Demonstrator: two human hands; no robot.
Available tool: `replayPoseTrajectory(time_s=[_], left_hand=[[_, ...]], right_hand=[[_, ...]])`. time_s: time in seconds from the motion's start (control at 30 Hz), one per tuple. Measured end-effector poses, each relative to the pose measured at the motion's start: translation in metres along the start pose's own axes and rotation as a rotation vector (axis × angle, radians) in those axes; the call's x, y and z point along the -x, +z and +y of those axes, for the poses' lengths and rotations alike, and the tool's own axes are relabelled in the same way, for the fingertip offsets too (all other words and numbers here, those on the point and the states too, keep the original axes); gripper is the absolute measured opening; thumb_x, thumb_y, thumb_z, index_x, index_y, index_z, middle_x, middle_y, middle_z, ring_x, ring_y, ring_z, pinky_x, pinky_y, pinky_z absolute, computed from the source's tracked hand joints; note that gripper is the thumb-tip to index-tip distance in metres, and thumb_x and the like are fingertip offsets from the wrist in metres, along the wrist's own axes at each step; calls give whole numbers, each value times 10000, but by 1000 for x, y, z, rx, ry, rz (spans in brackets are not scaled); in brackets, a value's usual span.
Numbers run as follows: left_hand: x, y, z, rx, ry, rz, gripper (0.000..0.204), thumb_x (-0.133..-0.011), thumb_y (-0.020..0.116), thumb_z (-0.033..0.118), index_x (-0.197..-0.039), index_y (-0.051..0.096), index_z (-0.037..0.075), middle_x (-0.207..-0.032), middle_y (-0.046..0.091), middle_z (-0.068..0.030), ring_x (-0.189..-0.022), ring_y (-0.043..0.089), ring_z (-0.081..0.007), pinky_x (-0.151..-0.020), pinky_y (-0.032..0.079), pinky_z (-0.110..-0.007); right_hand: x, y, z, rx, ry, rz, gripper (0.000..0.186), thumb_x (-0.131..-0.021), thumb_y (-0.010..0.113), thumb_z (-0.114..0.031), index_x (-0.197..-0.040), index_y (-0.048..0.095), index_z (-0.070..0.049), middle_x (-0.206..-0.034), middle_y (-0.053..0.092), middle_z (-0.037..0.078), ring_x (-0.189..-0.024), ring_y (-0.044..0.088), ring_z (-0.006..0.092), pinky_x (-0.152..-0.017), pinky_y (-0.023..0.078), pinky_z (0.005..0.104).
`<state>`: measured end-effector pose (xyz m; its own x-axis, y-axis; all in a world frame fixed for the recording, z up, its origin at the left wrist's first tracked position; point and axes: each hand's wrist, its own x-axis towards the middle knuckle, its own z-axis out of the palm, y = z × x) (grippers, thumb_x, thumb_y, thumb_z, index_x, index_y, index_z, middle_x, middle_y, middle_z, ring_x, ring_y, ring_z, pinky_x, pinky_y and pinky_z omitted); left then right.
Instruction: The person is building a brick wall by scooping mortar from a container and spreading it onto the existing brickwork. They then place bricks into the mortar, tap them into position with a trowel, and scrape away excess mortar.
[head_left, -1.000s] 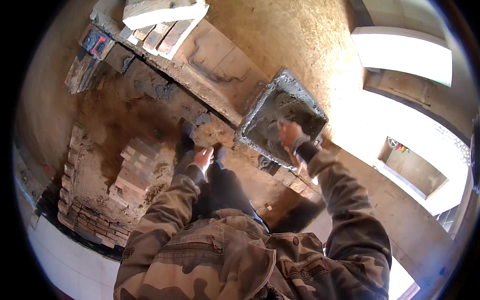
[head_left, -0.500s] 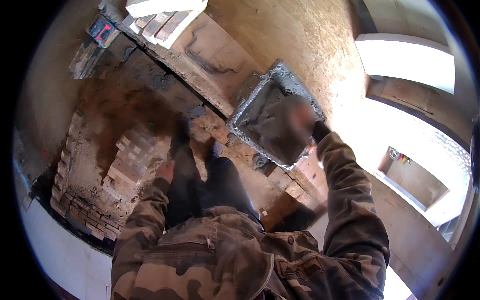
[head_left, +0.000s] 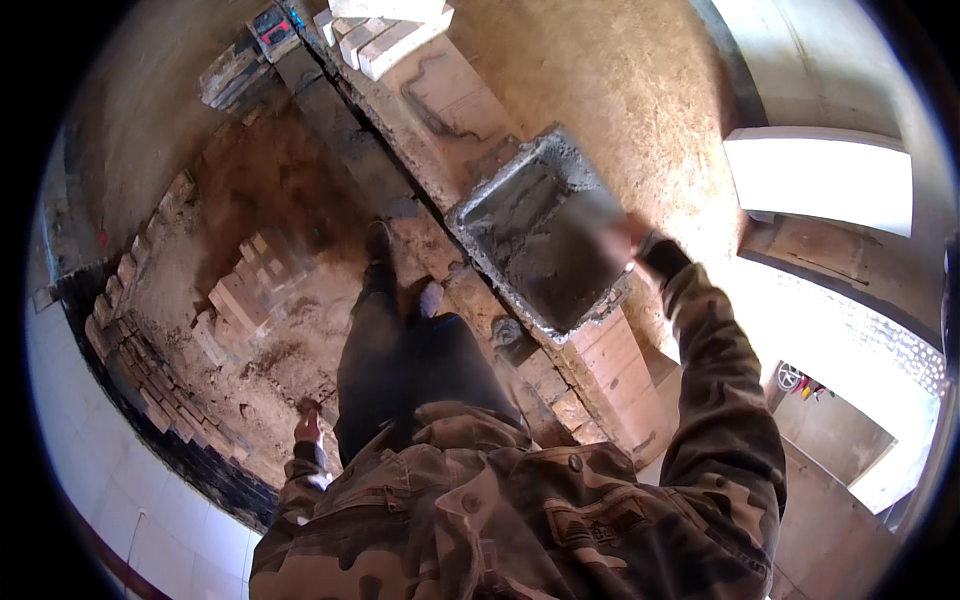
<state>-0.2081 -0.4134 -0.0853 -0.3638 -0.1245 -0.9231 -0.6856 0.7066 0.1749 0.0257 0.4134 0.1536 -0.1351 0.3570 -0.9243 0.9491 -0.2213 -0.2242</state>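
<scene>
At the right side of a grey rectangular tub (head_left: 512,292) of wet mortar (head_left: 535,235), my right hand (head_left: 618,240) is closed round what looks like a trowel (head_left: 592,213). Motion smears both the hand and the tool, so the blade's outline is unclear; it lies over the mortar. My left hand (head_left: 307,424) hangs low beside my left thigh, fingers loosely extended, with nothing visible in it. The nearest things to it are the loose earth and a stack of bricks (head_left: 238,303) on the ground.
The tub rests on a low brick wall (head_left: 615,375) running diagonally, with a dark gap along it. More bricks (head_left: 375,45) lie at its far end, near a box with a red part (head_left: 272,30). At left, bricks (head_left: 165,385) line a curved dark edge.
My right hand has shifted slightly across the tub with the trowel. My left hand has dropped back from beside my knee toward my hip. The whole view has turned a little.
</scene>
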Motion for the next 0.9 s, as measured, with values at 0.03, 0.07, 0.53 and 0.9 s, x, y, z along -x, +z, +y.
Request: replayPoseTrajectory(time_s=[0.03, 0.07, 0.53, 0.9], left_hand=[[29, 15, -8, -63, -177, 45, 541, -925, 627, 563, -1066, 663, 42, -904, 659, -87, -777, 638, -199, -684, 549, -371], [50, 0, -24, -42, -166, 53, 515, -932, 640, 522, -1063, 687, 27, -867, 657, -77, -803, 623, -175, -739, 544, -364], [2, 65, -13, 56, 33, -58, 681, -916, 647, 511, -1299, 574, -47, -1223, 620, -191, -1004, 652, -291, -768, 609, -408], [-14, 44, 30, -285, 290, 29, 703, -963, 573, 551, -1390, 520, -5, -1232, 658, -161, -1011, 689, -258, -870, 539, -365]], right_hand=[[-13, -18, 5, 35, 17, 67, 87, -893, 626, -71, -829, 582, -32, -587, 495, 37, -446, 493, 161, -370, 375, 320], [-35, -22, 4, 25, 2, 73, 113, -886, 629, -64, -793, 571, -36, -577, 482, 38, -441, 487, 167, -367, 365, 324], [-5, 81, 103, 272, -49, -292, 263, -825, 698, -171, -1010, 699, 16, -745, 686, 149, -609, 681, 268, -538, 560, 405], [-61, 105, 131, 612, -356, 275, 248, -850, 692, -262, -892, 674, -19, -732, 689, 184, -677, 703, 327, -658, 562, 425]])
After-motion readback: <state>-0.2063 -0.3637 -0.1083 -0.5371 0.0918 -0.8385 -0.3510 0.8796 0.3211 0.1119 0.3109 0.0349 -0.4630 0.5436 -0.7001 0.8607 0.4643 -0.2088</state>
